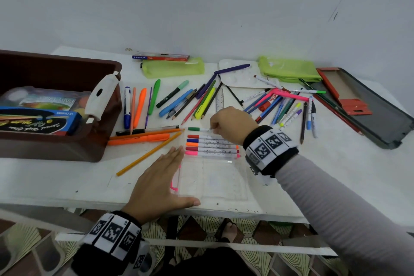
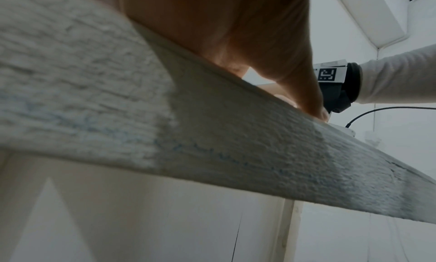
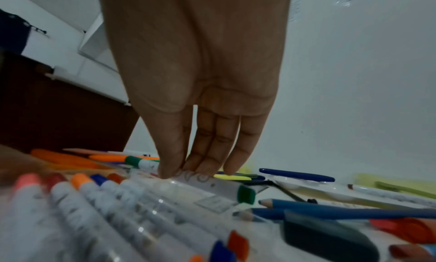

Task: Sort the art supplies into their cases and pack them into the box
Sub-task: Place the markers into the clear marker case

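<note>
Right hand (image 1: 233, 124) pinches the green-capped marker (image 1: 198, 129) by its white barrel, at the far edge of the clear case (image 1: 212, 177), just beyond five markers lying side by side in it. Left hand (image 1: 159, 182) lies flat, fingers straight, on the desk (image 1: 336, 175) against the case's left side. Brown box (image 1: 89, 150) sits far left.

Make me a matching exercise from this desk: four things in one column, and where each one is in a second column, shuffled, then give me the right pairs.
Things:
1. green-capped marker
2. pink-capped marker
3. brown box
4. left hand

Places:
A. at the table's left end, with packs inside
B. pinched by the right hand
C. flat at the clear case's left edge
D. nearest the person in the row of markers in the case

Pairs: 1-B, 2-D, 3-A, 4-C
</note>
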